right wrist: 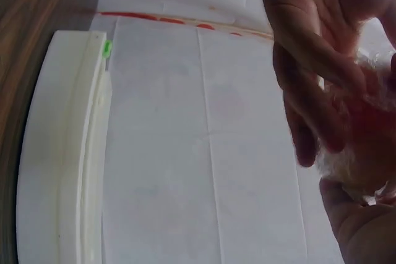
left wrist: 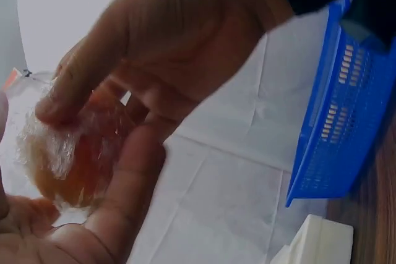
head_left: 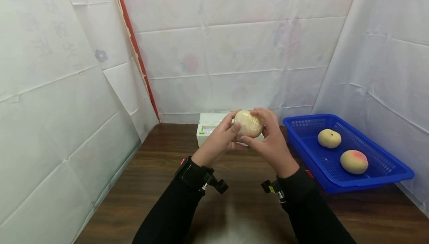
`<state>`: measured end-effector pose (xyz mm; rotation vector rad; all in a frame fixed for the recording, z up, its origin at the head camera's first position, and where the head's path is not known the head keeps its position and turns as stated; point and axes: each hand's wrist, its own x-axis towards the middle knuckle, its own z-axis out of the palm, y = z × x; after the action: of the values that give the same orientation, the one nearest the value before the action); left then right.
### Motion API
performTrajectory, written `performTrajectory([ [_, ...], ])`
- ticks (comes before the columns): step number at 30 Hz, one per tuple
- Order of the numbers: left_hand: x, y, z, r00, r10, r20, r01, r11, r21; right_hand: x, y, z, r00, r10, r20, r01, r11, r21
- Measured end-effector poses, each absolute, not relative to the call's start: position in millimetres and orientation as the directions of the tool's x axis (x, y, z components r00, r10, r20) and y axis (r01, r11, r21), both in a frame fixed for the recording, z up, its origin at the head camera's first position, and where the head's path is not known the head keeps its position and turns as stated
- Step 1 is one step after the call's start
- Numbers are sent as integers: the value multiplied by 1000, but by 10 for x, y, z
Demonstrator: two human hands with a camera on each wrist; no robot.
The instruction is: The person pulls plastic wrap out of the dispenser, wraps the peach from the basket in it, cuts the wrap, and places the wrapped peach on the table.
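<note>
A pale peach [head_left: 248, 124] wrapped in crinkled clear plastic film is held up above the table between both hands. My left hand [head_left: 218, 139] grips it from the left, thumb on the near side. From the right, my right hand [head_left: 273, 141] curls fingers over the top, with its thumb low on the front. In the left wrist view, shiny folds of film cover the peach [left wrist: 74, 159], and fingers of both hands surround it. The right wrist view shows the wrapped peach [right wrist: 365, 140] partly cut off at the frame's edge.
Behind the hands stands a long white cling film dispenser [head_left: 203, 138] with a green slider, partly hidden. To the right, a blue plastic basket [head_left: 378, 180] holds two peaches, one pale [head_left: 329, 138] and one blushed pink [head_left: 353, 162]. White sheeting [head_left: 248, 50] encloses the wooden table [head_left: 161, 162].
</note>
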<state>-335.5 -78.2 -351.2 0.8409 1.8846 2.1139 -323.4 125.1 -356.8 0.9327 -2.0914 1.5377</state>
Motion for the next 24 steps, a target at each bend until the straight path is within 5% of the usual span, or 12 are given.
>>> performTrajectory([
  [5, -3367, -833, -3525, -860, 375, 345, 363, -23, 931, -3236, 1284, -3573, -683, -330, 651, -728, 240, -642],
  [12, -3388, -838, -3555, -854, 266, 447, 509, 254, 822, -3246, 1363, -3505, -807, -293, 513, -578, 209, -789],
  [24, -3393, -803, -3557, -752, 360, 552, 646, 233, 727, -3277, 1376, -3517, -831, -344, 437, -502, 126, -856],
])
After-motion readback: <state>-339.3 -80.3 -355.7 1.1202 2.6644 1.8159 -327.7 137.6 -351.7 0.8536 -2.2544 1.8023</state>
